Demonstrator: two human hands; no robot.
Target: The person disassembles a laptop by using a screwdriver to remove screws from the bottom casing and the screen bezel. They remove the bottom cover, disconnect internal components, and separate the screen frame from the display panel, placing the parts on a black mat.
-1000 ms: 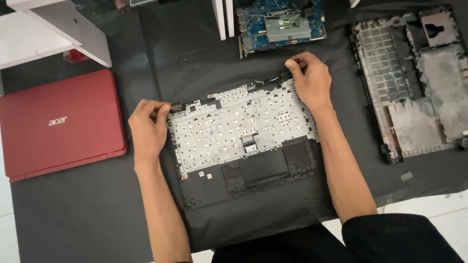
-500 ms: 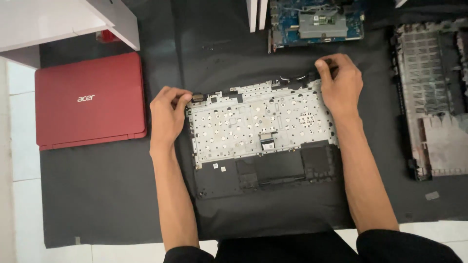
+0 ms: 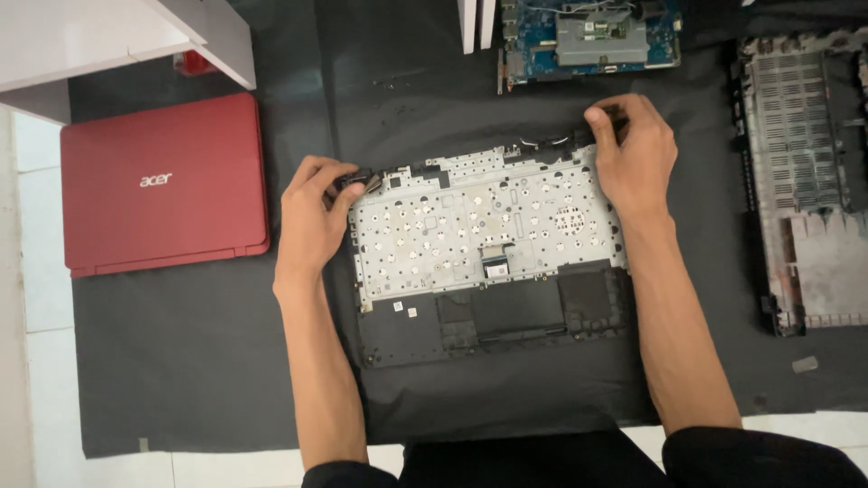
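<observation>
Seen from above, two bare forearms reach away from the viewer over a black mat [image 3: 208,361] spread on a pale tiled floor [image 3: 27,298].

Between the hands lies an opened laptop palmrest shell [image 3: 488,248], underside up. Its near part is black plastic with a dark rectangular touchpad area; its far part is a silver metal keyboard backplate dotted with small holes, with a short flat ribbon connector near the middle.

The left hand [image 3: 312,221] rests at the shell's far left corner. Its grip is narrow: thumb and fingertips pinch a small dark hinge piece [image 3: 357,183] at that corner.

The right hand [image 3: 637,154] sits on the shell's far right corner. Its fingers curl down over the edge and close around a dark part there. Exactly what that part is cannot be told, because the fingers cover it. A thin black cable [image 3: 542,142] runs along the far edge just left of this hand.

Well to the left of the left hand lies a closed red laptop lid [image 3: 163,185]. Well to the right of the right hand lies a grey bottom case [image 3: 805,181], inside up. Beyond the right hand, at the far edge, sits a blue circuit board [image 3: 588,36]. A white furniture piece [image 3: 108,41] stands beyond the red lid.
</observation>
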